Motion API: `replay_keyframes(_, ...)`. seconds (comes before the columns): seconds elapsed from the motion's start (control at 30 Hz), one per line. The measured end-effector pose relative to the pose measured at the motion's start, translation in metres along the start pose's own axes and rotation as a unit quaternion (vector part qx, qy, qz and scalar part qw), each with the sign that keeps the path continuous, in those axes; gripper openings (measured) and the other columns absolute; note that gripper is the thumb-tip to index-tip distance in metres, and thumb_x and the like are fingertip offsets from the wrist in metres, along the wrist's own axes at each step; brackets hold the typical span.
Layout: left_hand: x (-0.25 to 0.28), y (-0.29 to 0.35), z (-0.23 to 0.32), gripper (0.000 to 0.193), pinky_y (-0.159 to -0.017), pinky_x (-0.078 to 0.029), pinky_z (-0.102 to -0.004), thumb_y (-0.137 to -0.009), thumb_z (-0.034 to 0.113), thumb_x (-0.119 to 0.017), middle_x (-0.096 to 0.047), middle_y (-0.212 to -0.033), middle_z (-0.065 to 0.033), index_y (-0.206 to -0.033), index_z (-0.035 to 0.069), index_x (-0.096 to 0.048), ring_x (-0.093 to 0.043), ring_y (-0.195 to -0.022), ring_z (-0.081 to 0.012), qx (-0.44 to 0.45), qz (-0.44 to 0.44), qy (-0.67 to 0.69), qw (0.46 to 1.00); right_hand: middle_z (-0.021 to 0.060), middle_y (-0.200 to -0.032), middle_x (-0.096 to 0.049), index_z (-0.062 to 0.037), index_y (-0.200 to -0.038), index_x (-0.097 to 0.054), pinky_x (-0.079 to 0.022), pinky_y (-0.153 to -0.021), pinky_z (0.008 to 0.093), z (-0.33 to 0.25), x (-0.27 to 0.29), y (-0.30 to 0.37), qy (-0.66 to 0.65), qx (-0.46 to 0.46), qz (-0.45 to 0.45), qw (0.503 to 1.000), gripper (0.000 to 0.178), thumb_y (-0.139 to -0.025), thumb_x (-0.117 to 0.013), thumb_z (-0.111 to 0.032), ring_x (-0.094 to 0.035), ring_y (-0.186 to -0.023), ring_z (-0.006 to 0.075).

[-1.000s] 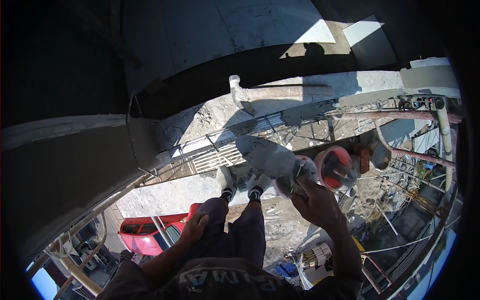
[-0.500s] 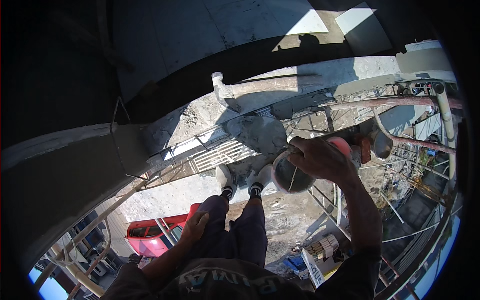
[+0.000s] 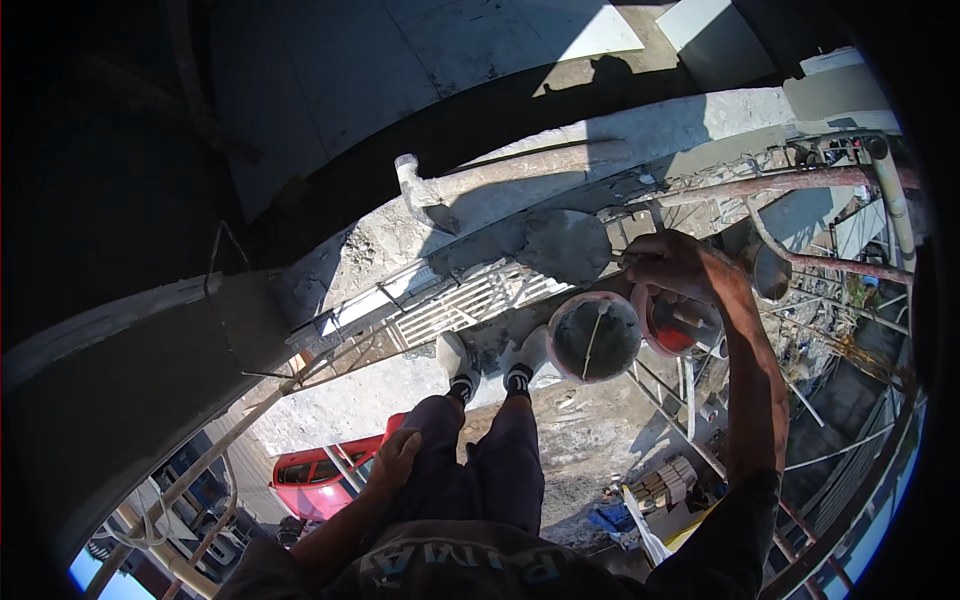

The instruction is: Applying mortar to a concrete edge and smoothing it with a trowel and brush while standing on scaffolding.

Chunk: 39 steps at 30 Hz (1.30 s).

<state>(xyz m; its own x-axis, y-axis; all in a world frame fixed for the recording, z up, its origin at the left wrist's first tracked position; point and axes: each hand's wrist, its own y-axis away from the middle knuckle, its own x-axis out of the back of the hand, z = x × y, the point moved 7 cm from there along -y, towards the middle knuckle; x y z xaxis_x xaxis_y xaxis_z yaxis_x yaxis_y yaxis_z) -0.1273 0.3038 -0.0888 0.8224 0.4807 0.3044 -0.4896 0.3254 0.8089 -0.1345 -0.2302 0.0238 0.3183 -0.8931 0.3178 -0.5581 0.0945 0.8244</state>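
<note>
Gripped in your right hand (image 3: pixel 680 266), the trowel (image 3: pixel 568 245) could clip the left bucket (image 3: pixel 578 350) if it swings nearer; whether your left hand (image 3: pixel 398 458) is closed is unclear.

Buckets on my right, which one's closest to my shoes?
The grey-filled bucket, beside your right shoe; the others, including the red-lined bucket, stand farther right.

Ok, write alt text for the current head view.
A person's right hand holds a trowel near a bucket with grey contents, while the left hand is by the left thigh. Shoes show left of the bucket; a red car is at lower left.
</note>
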Motion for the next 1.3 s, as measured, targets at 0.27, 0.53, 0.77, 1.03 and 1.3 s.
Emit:
replay_keyframes(0.27,-0.005,-0.004,0.018,0.037,-0.079,-0.05,-0.0324,-0.1,0.032,-0.055,-0.067,-0.092,-0.0116,-0.116,-0.001,-0.062,-0.064,-0.087,-0.0167,-0.027,-0.021,0.033,0.999,0.0053,-0.083,-0.068,-0.0039,-0.111,-0.067,-0.05,-0.063,0.0291,0.049,0.033,0.002,-0.016,0.028,0.12,0.992,0.034,-0.087,-0.069,-0.028,-0.062,-0.067,0.0131)
replay_keyframes(0.53,-0.01,-0.003,0.072,0.036,-0.08,-0.051,-0.0307,-0.102,0.028,-0.054,-0.068,-0.096,-0.0102,-0.12,-0.002,-0.059,-0.063,-0.089,-0.0154,-0.062,-0.034,0.043,0.997,0.0058,-0.11,-0.072,-0.0142,-0.118,-0.07,-0.051,-0.083,0.0276,0.072,0.064,0.024,-0.009,-0.067,0.141,0.988,0.047,-0.079,-0.075,-0.04,-0.066,-0.094,0.0158)
replay_keyframes(0.77,-0.024,-0.006,0.088,0.035,-0.082,-0.051,-0.0295,-0.103,0.027,-0.052,-0.069,-0.102,-0.012,-0.122,-0.002,-0.058,-0.063,-0.091,-0.0155,-0.083,-0.063,0.046,0.993,0.0067,-0.109,-0.072,-0.0074,-0.118,-0.068,-0.051,-0.083,0.0283,0.123,0.086,0.038,-0.166,-0.028,0.173,0.97,0.047,-0.078,-0.076,-0.031,-0.065,-0.091,0.0149)
replay_keyframes(1.03,-0.023,0.0,0.097,0.037,-0.082,-0.051,-0.0291,-0.104,0.029,-0.051,-0.068,-0.102,-0.0109,-0.123,-0.002,-0.058,-0.063,-0.092,-0.0153,-0.066,-0.066,0.047,0.995,0.0026,-0.075,-0.062,-0.005,-0.115,-0.065,-0.048,-0.051,0.026,0.169,0.019,0.071,-0.322,-0.027,0.332,0.886,0.03,-0.093,-0.063,-0.025,-0.06,-0.06,0.011)
replay_keyframes(1.3,-0.027,-0.008,0.085,0.035,-0.083,-0.051,-0.0297,-0.104,0.027,-0.051,-0.068,-0.101,-0.0103,-0.123,-0.002,-0.059,-0.063,-0.092,-0.0154,-0.025,-0.088,-0.059,0.994,0.0067,-0.074,-0.059,0.0003,-0.125,-0.058,-0.044,-0.047,0.027,0.088,-0.24,-0.026,-0.791,0.086,0.165,0.583,0.036,-0.099,-0.054,-0.025,-0.056,-0.054,0.014)
